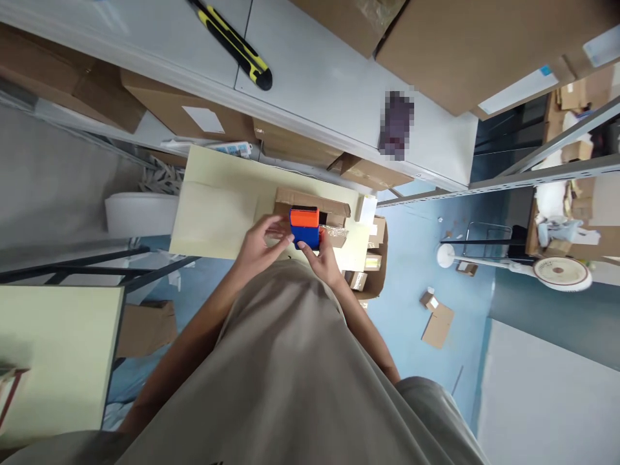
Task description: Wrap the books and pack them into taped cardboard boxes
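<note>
A small blue and orange device point(305, 227) with a dark ridged top edge is held in front of the body, over a pale yellow tabletop point(217, 210). My right hand point(323, 259) grips it from the right, thumb on its lower blue part. My left hand point(264, 245) is at its left side, thumb tip at the lower left corner and the other fingers partly behind; whether it grips the device is hard to tell. Just behind the device lies an open cardboard box point(329, 210) on the tabletop.
A grey shelf point(310, 71) above the tabletop bears a yellow and black cutter point(237, 48), a blurred dark item point(397, 126) and large cartons point(465, 45). A carton of small boxes point(380, 278) stands right of the table. A white bin point(140, 214) is at the left.
</note>
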Available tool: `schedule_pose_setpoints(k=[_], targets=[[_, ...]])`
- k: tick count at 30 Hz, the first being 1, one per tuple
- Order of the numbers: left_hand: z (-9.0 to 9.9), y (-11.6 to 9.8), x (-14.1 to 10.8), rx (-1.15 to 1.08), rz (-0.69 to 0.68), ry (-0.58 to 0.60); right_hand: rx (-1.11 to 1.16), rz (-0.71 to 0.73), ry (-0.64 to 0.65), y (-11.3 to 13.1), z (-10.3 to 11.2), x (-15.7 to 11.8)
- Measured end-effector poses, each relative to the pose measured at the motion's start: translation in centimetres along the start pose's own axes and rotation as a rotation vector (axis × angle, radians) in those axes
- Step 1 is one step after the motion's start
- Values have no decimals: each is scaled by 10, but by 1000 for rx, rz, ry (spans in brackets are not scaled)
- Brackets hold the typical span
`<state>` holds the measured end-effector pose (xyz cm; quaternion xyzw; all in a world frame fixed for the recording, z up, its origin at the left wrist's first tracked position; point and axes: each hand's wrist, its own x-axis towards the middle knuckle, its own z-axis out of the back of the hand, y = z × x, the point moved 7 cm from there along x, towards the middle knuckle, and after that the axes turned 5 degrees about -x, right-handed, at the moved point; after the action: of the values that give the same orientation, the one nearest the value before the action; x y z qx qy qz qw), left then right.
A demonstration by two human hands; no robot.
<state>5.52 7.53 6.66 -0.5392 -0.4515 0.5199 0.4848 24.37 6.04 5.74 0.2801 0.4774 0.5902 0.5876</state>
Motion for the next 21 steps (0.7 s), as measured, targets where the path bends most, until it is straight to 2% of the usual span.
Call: schedule_pose_setpoints(k=[3,7,12,16,21], targets=[[23,-28,7,63,-156,-43,-179,23,32,2,2,-7],[41,-62,10,262,-357,25,-407,45,61,9,3,-13],[51,-76,13,405,-471,115,-592,89,30,27,2,-15],[59,-73,15,343,-427,190,-646,120,16,42,0,-15],[76,-63,24,114,-208,224,-667,58,88,53,-2,-16]])
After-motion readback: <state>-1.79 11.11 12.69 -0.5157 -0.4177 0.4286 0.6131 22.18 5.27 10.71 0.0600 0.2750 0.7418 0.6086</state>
